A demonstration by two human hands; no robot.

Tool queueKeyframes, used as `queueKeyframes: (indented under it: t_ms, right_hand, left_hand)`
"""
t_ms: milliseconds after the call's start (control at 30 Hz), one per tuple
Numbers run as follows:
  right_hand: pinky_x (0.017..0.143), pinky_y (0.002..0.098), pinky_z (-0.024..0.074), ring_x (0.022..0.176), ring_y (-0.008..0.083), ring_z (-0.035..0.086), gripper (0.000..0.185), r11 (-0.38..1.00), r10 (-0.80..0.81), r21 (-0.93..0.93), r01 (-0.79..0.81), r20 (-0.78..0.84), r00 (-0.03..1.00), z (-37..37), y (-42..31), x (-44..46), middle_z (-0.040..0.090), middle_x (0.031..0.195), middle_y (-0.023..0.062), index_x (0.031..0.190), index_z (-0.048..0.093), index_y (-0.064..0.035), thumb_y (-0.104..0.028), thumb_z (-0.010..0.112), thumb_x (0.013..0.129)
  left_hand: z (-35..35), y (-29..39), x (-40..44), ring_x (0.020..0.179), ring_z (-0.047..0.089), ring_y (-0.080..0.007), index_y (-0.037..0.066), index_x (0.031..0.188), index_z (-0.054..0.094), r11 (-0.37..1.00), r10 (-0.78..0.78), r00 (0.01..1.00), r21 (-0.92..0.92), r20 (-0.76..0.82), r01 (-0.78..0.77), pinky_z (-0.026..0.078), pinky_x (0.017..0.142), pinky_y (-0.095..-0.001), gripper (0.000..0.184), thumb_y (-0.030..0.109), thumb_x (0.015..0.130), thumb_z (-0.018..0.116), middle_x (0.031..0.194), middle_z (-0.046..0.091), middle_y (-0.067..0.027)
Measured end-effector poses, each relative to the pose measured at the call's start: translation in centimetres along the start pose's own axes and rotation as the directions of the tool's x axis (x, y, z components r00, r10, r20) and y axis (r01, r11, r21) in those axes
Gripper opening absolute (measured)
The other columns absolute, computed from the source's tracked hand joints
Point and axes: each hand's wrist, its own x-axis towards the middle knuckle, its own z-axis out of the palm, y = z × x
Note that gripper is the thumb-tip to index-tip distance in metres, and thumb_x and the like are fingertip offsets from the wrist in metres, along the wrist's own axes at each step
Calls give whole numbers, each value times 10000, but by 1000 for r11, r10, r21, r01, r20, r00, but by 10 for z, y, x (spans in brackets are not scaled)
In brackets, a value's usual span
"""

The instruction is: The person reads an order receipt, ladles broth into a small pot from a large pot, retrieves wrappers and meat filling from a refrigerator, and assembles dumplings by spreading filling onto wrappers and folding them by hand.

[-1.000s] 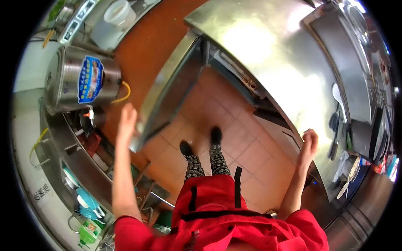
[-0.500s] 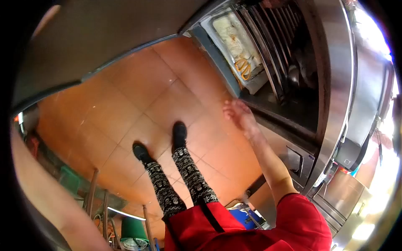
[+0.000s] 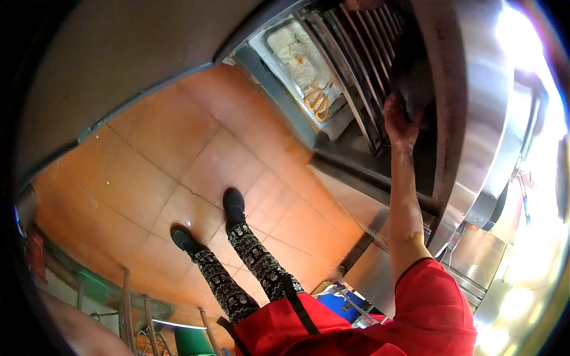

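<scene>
My right hand [image 3: 402,123] reaches into the dark compartment under the steel counter. Its fingers and thumb lie on either side of a dark, rounded object [image 3: 414,86]; the fingertips are partly lost in shadow, and I cannot make out what kind of thing it is. To the left of this hand, several flat metal racks or trays [image 3: 356,77] stand on edge. Past them, orange-handled scissors [image 3: 317,105] rest in a shallow metal tray [image 3: 270,50] with a pale, stained surface. Only my left forearm [image 3: 83,329] shows at the lower left, with its hand outside the view.
A steel counter [image 3: 475,113] runs along the right side. A large dark panel [image 3: 130,65] fills the upper left. Tiled floor [image 3: 160,151] lies around my shoes. Metal legs [image 3: 126,308] and a green bucket [image 3: 193,341] stand at lower left, a blue item [image 3: 346,305] near my apron.
My right hand has moved from in front of the compartment up and right into it, onto the dark object. My left forearm has dropped lower in the view. The camera has shifted slightly.
</scene>
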Motion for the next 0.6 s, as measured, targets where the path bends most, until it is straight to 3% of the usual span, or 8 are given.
queueKeyframes:
  t_ms: [33, 167, 267, 300, 433, 533, 567, 600]
  right_hand:
    - [955, 465, 430, 1119, 330, 524, 502, 998, 54, 43, -56, 47, 997, 4, -8, 4, 535, 1252, 164, 1282, 470, -5, -261, 609, 875]
    - [940, 470, 448, 1111, 323, 536, 328, 995, -41, 97, 31, 106, 994, -31, -19, 29, 583, 1189, 171, 1187, 552, 5, -108, 546, 879]
    - [910, 478, 470, 1076, 334, 565, 304, 987, 60, 155, -31, -184, 981, -35, -45, 41, 607, 1154, 166, 1146, 578, 6, -87, 551, 858]
    - [907, 461, 490, 1038, 330, 597, 294, 993, -109, 40, 115, -126, 986, -20, -33, 33, 628, 1109, 167, 1117, 592, -3, -90, 557, 839]
    - [919, 448, 492, 1032, 320, 605, 309, 974, -220, 29, 227, -155, 963, 10, -14, -19, 636, 1090, 168, 1108, 593, -3, -62, 555, 807]
    - [930, 436, 494, 1030, 307, 609, 328, 963, -261, -1, 269, -239, 935, 12, 3, -62, 639, 1079, 169, 1098, 592, -1, -33, 550, 774]
    - [936, 432, 494, 1031, 300, 609, 339, 967, -250, -23, 255, -306, 919, 7, 10, -76, 638, 1079, 169, 1092, 592, 0, -17, 545, 757]
    - [937, 432, 495, 1035, 295, 607, 366, 977, -205, -22, 213, -381, 902, 4, 21, -95, 633, 1083, 168, 1093, 586, 5, 2, 538, 730]
  left_hand:
    - [-1, -2, 2, 672, 490, -186, 33, 845, 560, 1000, -8, 1000, -2, 11, 8, 435, 641, -332, 506, 355, 597, 861, 743, 577, -61]
    - [4, 0, -2, 710, 530, -211, 19, 903, 588, 984, -23, 1000, -175, 1, 23, 451, 682, -335, 585, 379, 551, 885, 788, 616, -89]
    - [-9, 10, -5, 778, 588, -258, 0, 984, 597, 999, 32, 998, 27, 54, -33, 471, 745, -346, 646, 438, 584, 855, 908, 658, -115]
    - [18, -43, -12, 879, 599, -239, 15, 1109, 562, 996, 90, 994, 8, 70, -91, 479, 796, -345, 588, 333, 674, 798, 1028, 637, -119]
    - [36, -46, -23, 1093, 564, -217, 1, 1310, 438, 951, -8, 996, -308, 93, 36, 423, 932, -301, 660, 164, 750, 746, 1223, 564, -153]
    - [17, -19, -17, 969, 596, -245, 34, 1170, 515, 957, -8, 983, -283, 184, 61, 447, 832, -321, 520, 192, 732, 745, 1064, 609, -135]
    - [15, -9, -20, 898, 587, -291, 51, 1095, 519, 983, -9, 998, -182, 62, 20, 445, 781, -344, 466, 231, 726, 740, 972, 606, -134]
    - [12, -2, -20, 888, 574, -282, 46, 1081, 510, 982, -13, 996, -187, 93, 30, 442, 774, -344, 441, 215, 737, 728, 960, 590, -132]
